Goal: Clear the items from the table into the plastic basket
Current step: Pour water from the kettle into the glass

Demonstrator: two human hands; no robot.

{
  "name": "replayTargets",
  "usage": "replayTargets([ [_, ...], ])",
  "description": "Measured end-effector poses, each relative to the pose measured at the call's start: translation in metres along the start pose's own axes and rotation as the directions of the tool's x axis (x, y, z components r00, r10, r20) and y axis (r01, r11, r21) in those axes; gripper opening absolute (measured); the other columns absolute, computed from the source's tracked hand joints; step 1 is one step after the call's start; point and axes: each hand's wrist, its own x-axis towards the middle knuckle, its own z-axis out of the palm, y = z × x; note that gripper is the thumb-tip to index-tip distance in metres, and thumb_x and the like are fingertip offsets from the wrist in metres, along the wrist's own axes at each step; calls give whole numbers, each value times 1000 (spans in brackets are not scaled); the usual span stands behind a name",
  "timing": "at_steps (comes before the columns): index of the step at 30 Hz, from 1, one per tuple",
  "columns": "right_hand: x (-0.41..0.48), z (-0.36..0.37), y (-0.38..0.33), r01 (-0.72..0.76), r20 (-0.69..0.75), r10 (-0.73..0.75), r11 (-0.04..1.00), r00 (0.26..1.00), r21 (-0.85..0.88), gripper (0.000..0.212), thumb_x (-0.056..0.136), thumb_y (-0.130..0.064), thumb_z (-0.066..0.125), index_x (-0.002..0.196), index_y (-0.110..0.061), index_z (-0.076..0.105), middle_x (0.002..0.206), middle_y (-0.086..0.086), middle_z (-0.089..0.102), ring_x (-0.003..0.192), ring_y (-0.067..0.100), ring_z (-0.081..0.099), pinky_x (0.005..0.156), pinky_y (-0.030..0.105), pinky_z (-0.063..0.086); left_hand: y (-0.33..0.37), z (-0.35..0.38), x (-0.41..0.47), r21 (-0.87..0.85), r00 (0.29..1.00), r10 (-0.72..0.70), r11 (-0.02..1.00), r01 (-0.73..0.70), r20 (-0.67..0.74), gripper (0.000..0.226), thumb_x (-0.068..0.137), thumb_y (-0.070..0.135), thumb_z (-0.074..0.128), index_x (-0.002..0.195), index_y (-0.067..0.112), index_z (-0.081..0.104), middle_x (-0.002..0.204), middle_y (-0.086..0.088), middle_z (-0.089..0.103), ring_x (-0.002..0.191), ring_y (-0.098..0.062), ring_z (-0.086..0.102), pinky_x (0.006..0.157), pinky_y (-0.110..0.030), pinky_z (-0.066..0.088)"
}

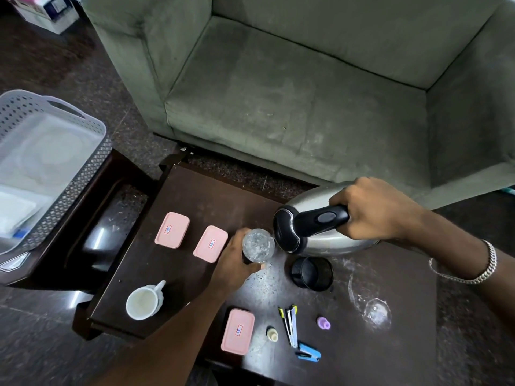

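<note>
The left hand (237, 260) wraps a clear glass (258, 245) at frame centre; the right hand (370, 210) grips the handle of a steel kettle (320, 227) tilted so its spout meets the glass rim. The plastic basket (55, 174) sits at the left edge of the frame, well apart from both hands, beyond the pink boxes (172, 230) on the worktop (404, 344). By my judgement the left hand is the nearer one to carry there.

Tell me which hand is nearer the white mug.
Left. The left hand, gripping the glass, sits just up and right of the white mug; the right hand holds the kettle handle, farther right.
</note>
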Motion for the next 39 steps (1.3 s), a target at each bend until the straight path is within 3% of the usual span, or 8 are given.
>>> replayTargets([
  [3, -1, 2, 4, -10, -9, 11, 998, 1000, 56, 19, 58, -32, 50, 51, -18, 38, 40, 0, 33, 39, 16, 32, 41, 26, 24, -1, -1, -2, -53, 999, -28, 998, 30, 33, 104, 58, 25, 98, 143, 33, 39, 137, 8, 59, 125, -5, 59, 95, -16, 51],
  [7, -2, 5, 9, -17, -18, 20, 989, 1000, 149, 21, 57, -27, 53, 49, -21, 34, 41, 0, 34, 41, 19, 32, 40, 34, 29, 1, -8, -10, -124, 997, -55, 990, 60, 46, 130, 55, 33, 101, 159, 28, 23, 151, 6, 39, 111, 31, 49, 85, 6, 39],
  [13, -5, 7, 17, -24, -55, 43, 951, 998, 310, 23, 57, -25, 55, 51, -21, 33, 44, 2, 34, 44, 15, 27, 41, 42, 31, 23, -23, -28, -99, 997, -2, 995, -5, -72, 133, 45, 75, 89, 155, 38, 25, 151, 29, 35, 144, 2, 35, 117, -39, 41],
  [22, -9, -6, 15, -97, -154, 257, 751, 954, 654, 20, 57, -27, 65, 61, -9, 57, 49, 0, 38, 46, 5, 32, 43, 30, 23, 84, -44, -24, -224, 992, 118, 967, -124, -36, 132, 49, 62, 97, 156, 49, 21, 160, 28, 26, 148, -3, 36, 114, -51, 47],
  [25, 2, -14, -3, -62, -192, 301, 665, 934, 744, 18, 55, -26, 65, 64, -11, 60, 49, -9, 40, 45, 4, 35, 42, 26, 26, 105, -65, -16, -270, 986, 159, 949, -165, -42, 132, 50, 56, 99, 156, 48, 23, 161, 27, 29, 149, -6, 37, 112, -50, 48],
  [29, 31, -25, -34, 20, -247, 337, 553, 909, 833, 12, 53, -26, 66, 58, -18, 58, 48, -13, 40, 47, 2, 34, 43, 24, 26, 127, -114, -13, -300, 978, 175, 932, -203, -117, 124, 52, 49, 100, 152, 48, 27, 148, 34, 45, 142, -1, 45, 97, -30, 58],
  [33, 73, -40, -73, 157, -318, 297, 459, 900, 875, 21, 55, -18, 67, 62, -4, 53, 54, -13, 39, 50, 6, 32, 45, 27, 22, 135, -179, -16, -299, 956, 206, 918, -262, -207, 115, 58, 23, 100, 150, 38, 33, 147, 20, 54, 137, -9, 54, 94, -45, 60],
  [39, 149, -68, -139, 281, -375, 258, 338, 890, 898, 22, 55, -3, 64, 56, -4, 42, 51, -10, 35, 48, 10, 30, 42, 30, 18, 138, -285, -28, -276, 915, 213, 908, -314, -342, 109, 57, 31, 101, 146, 39, 39, 148, 14, 55, 130, -11, 60, 91, -29, 59],
])
